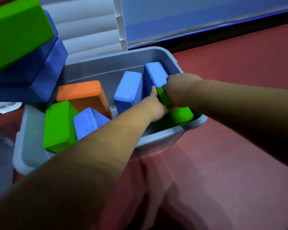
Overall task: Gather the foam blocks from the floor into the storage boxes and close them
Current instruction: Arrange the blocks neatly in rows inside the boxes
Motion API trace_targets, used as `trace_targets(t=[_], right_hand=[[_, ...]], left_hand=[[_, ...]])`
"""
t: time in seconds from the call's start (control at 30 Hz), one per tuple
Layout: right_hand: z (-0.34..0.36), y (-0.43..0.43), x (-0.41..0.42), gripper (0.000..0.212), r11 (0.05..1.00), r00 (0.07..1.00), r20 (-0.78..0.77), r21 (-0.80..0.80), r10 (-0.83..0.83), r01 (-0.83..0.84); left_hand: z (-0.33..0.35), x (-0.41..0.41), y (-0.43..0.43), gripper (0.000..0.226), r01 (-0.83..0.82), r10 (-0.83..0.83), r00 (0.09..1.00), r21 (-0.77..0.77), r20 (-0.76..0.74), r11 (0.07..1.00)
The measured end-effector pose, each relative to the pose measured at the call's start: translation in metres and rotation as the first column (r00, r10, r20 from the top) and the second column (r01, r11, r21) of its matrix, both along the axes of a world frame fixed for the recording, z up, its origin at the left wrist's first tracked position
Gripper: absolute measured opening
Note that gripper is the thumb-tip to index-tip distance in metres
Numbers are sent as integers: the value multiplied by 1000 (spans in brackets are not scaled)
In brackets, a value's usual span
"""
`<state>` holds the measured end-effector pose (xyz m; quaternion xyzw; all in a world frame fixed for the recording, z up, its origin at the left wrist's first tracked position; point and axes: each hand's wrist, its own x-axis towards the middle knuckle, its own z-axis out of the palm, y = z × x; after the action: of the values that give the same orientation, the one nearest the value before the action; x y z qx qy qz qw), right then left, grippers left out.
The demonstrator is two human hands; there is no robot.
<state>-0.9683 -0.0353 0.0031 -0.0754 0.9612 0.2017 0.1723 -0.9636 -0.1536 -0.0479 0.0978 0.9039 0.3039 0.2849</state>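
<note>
View from a head-worn camera looking down into an open grey storage box (158, 53) that sits on a red floor (231, 77). Two bare arms reach in from the near side. The left hand (156, 106) and the right hand (181, 89) meet at the box's near right corner, both closed around a green block (181, 115); the right hand's fingers curl over the top of it, while the left hand grips from the side with its thumb raised, its other fingers hidden behind the foam. Just behind the hands, two light blue blocks (129, 87) stand upright side by side against the far wall of the box. At the left end an orange block (83, 95) lies tilted, with another green block (58, 125) and a third light blue block (88, 122) leaning in front of it. The box's white ribbed lid (90, 30) stands upright behind. To the upper left, outside the box, a large green block (18, 32) rests on a pile of dark blue blocks (35, 75). A blue wall (189, 15) with a dark base runs along the far edge of the floor
</note>
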Motion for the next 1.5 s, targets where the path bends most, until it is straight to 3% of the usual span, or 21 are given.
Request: trace_targets(t=[0.17,0.3,0.5,0.67,0.73,0.87,1.0,1.13,1.3,1.5], right_hand=[[13,-2,0,38,999,999,-21,-19,27,-27],[18,-10,-5,34,993,996,-78,-116,-30,21],[31,-49,-9,36,953,976,-199,-302,-89,26],[30,-96,-13,49,857,976,-140,-510,-168,74],[24,-109,-15,67,846,973,-89,-514,-214,139],[14,-128,-12,92,846,957,-28,-474,-290,242],[1,-141,-11,93,822,905,49,-400,-423,406],[-15,-144,-18,81,706,864,82,-541,-497,457],[-13,-132,-15,67,803,939,-49,-535,-341,264],[-6,-103,-24,57,830,932,-132,-509,-337,228]], left_hand=[[15,10,-25,76,74,-74,997,-6,-36,997],[32,7,-50,61,121,-150,982,-228,-118,966],[65,7,-103,21,27,-52,986,-159,-156,987],[83,13,-149,18,-20,-191,914,-511,-357,859],[84,22,-164,19,-19,-224,902,-552,-369,834],[81,53,-184,49,-67,-142,918,-498,-370,864],[73,71,-195,65,-29,-167,943,-572,-288,819],[69,71,-205,70,-21,-139,962,-572,-234,820],[68,67,-210,64,-30,-143,960,-592,-243,806],[62,61,-202,65,-27,-148,961,-612,-234,791]])
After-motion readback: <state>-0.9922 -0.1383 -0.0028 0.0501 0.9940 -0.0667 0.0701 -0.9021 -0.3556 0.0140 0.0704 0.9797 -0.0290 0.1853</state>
